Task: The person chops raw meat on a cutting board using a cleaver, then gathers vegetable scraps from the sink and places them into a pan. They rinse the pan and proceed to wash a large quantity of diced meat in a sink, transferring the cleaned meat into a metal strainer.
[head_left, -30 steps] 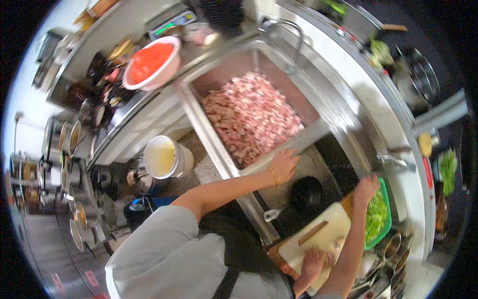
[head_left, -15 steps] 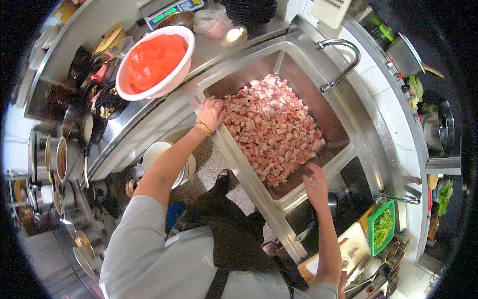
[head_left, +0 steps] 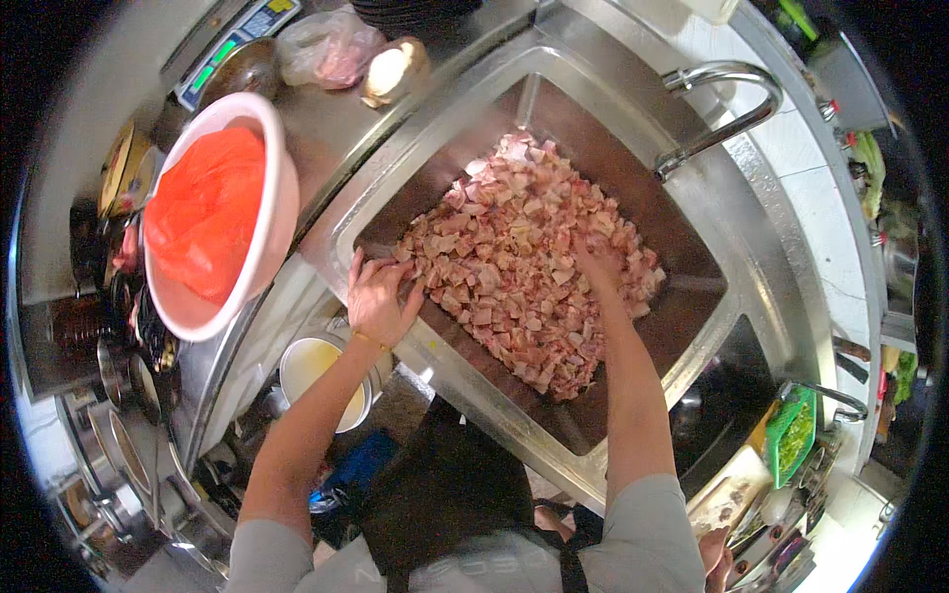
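Pink chopped meat [head_left: 504,287] partly hides right hand [head_left: 599,265].

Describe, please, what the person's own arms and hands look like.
The left hand is bare, with a thin yellow bracelet at the wrist; the right hand is bare, no bracelet in view. The sleeves are short and grey.

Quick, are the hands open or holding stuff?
Left hand: open, at the sink edge.
Right hand: in the meat; can't tell if closed.
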Demonstrator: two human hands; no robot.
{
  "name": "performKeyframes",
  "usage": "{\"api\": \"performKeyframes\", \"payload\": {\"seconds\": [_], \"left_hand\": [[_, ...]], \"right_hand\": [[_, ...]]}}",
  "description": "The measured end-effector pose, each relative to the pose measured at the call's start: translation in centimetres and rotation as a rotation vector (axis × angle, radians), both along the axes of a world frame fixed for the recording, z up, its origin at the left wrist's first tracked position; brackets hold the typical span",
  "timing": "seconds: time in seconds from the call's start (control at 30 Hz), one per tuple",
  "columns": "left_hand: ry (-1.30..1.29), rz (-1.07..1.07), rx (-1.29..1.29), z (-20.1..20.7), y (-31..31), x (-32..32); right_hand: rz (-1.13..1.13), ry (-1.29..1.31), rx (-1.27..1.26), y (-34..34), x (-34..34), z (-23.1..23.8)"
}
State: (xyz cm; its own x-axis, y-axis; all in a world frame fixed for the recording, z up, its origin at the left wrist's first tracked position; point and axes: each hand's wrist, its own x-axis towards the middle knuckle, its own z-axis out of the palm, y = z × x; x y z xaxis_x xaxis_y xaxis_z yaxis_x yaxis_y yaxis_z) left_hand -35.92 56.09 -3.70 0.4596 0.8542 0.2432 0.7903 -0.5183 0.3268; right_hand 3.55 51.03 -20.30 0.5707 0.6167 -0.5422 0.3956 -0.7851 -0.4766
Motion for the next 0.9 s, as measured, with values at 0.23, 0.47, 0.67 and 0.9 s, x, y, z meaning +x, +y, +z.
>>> {"api": "performKeyframes", "payload": {"seconds": [0.23,0.47,0.67,0.9], "left_hand": [[-0.011,0.011,-0.091,0.2,0.5,0.5],[-0.043,-0.004,-0.054,0.6,0.5,0.2],[-0.034,0.014,-0.086,0.9,0.7,0.3],[-0.016,0.01,-0.059,0.3,0.4,0.0]], "right_hand": [[0.688,-0.355,0.102,4.9,-16.2,2.6],[0.703,0.103,0.108,-2.5,-15.0,2.2],[0.506,-0.443,0.23,-0.2,-4.7,5.0],[0.485,0.113,-0.116,1.5,-7.5,4.9]]}}
